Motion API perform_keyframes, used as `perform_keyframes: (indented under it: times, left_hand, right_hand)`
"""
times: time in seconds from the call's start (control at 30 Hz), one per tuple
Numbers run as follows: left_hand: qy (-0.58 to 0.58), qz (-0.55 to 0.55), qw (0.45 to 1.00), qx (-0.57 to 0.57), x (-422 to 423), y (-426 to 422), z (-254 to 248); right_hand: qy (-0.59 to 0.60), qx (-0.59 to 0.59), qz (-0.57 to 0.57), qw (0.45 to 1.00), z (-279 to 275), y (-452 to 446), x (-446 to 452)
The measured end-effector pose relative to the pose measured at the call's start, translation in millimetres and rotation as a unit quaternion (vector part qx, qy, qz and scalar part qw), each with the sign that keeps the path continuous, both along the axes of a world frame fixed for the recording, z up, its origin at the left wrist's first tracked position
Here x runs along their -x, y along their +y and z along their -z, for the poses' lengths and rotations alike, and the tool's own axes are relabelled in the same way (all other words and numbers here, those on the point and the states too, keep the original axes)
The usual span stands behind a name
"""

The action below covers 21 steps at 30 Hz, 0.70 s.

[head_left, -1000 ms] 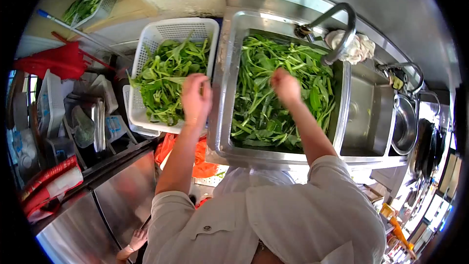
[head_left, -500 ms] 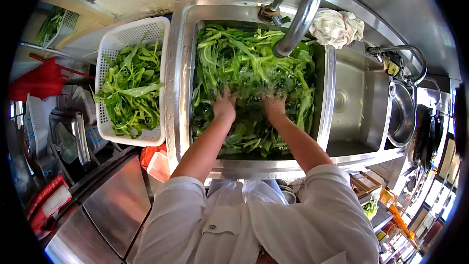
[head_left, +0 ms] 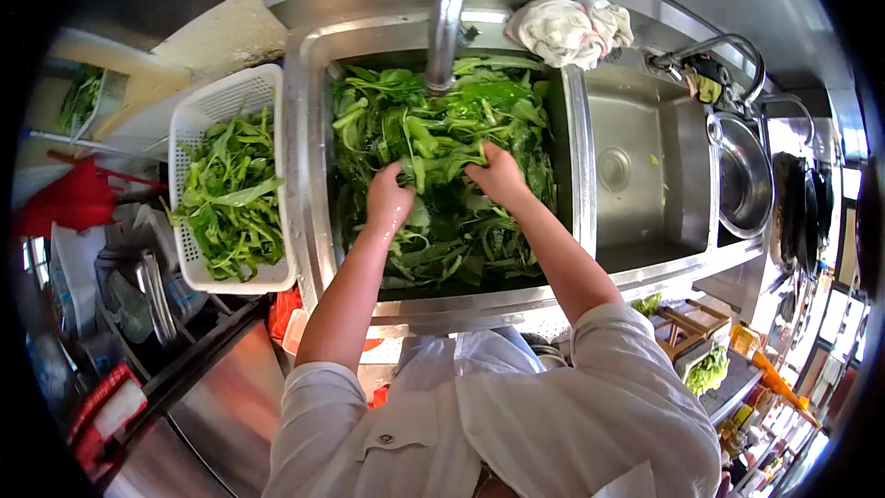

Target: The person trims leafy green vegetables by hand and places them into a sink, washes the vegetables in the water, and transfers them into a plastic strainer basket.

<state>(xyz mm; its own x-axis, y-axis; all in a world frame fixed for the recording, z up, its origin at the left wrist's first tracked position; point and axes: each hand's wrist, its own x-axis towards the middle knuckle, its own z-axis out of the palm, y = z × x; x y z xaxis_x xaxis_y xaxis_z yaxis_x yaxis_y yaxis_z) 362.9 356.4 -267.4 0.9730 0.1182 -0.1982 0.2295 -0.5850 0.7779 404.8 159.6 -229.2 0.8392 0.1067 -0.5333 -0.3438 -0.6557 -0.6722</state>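
Observation:
A steel sink (head_left: 309,175) is full of wet leafy greens (head_left: 479,111) with long stems and leaves, lying in water. My left hand (head_left: 389,199) is closed around some of them near the middle of the sink, its wrist wet. To its right, my right hand (head_left: 501,175) grips the other side of the same bunch, thumb and fingers pressed on the stems. The bunch between my hands is lifted slightly above the rest. Above it hangs the tap spout (head_left: 442,65).
Left of the sink stands a white perforated basket (head_left: 284,231) holding more greens. A second steel basin (head_left: 631,212) adjoins on the right, with a round metal bowl (head_left: 745,189) beyond. A crumpled white cloth (head_left: 558,32) lies on the back ledge.
Both hands have come up out of the water and closed on a bunch of greens. The view has shifted, so the tap now appears further left.

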Motion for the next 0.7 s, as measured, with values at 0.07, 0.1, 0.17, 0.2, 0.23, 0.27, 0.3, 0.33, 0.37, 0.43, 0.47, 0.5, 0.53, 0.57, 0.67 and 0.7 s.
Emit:
perform_keyframes:
  times: [0.07,0.1,0.17,0.2,0.23,0.27,0.3,0.33,0.37,0.43,0.47,0.5,0.53,0.57,0.67,0.7]
  left_hand:
    - [0.028,-0.003,0.999,0.035,0.3,-0.8,-44.4]
    - [-0.029,0.003,0.998,0.047,2.4,-1.7,-69.3]
    - [-0.043,0.011,0.999,0.011,5.0,2.1,-91.8]
    - [-0.06,0.028,0.998,-0.019,4.8,3.7,-96.4]
    - [-0.06,0.045,0.994,-0.074,7.2,4.8,-95.6]
    - [-0.06,0.044,0.994,-0.074,10.9,5.4,-89.6]
    - [-0.008,0.096,0.983,-0.159,13.8,5.9,-81.9]
    - [0.045,0.148,0.958,-0.241,16.8,7.0,-74.8]
    - [0.146,0.179,0.938,-0.256,20.1,2.7,-75.0]
    - [0.219,0.219,0.909,-0.28,32.6,-5.8,-58.2]
    - [0.235,0.222,0.903,-0.284,41.1,-11.6,-49.9]
    - [0.257,0.232,0.886,-0.309,41.2,-17.5,-49.4]
    - [0.258,0.234,0.885,-0.308,39.2,-17.4,-29.8]
    - [0.284,0.227,0.876,-0.316,40.1,-17.1,4.2]
    - [0.341,0.231,0.854,-0.317,25.3,-12.1,66.3]
    - [0.316,0.183,0.874,-0.322,22.1,-8.3,97.3]
  right_hand:
    - [-0.084,-0.059,0.007,0.995,-13.8,-4.8,2.3]
    - [-0.099,-0.056,0.002,0.994,-29.4,-6.8,0.7]
    - [-0.2,-0.005,-0.044,0.979,-53.1,-8.2,0.7]
    - [-0.286,0.045,-0.084,0.953,-60.5,-9.5,2.0]
    - [-0.316,0.082,-0.122,0.937,-54.5,-12.8,4.0]
    - [-0.316,0.082,-0.124,0.937,-52.5,-11.3,7.9]
    - [-0.232,0.147,-0.194,0.942,-51.1,-8.8,11.9]
    - [-0.144,0.21,-0.262,0.931,-47.2,-5.9,15.9]
    - [-0.1,0.248,-0.312,0.912,-35.4,-2.4,21.3]
    - [-0.133,0.33,-0.368,0.859,-13.0,4.0,42.0]
    - [-0.149,0.368,-0.384,0.834,0.3,7.8,50.1]
    - [-0.147,0.368,-0.383,0.834,21.1,9.0,52.4]
    - [-0.15,0.408,-0.398,0.808,45.8,9.3,53.9]
    - [-0.151,0.447,-0.411,0.78,65.2,9.7,56.3]
    - [-0.01,0.424,-0.445,0.789,101.1,19.5,39.1]
    - [0.086,0.342,-0.278,0.894,139.7,17.5,29.5]
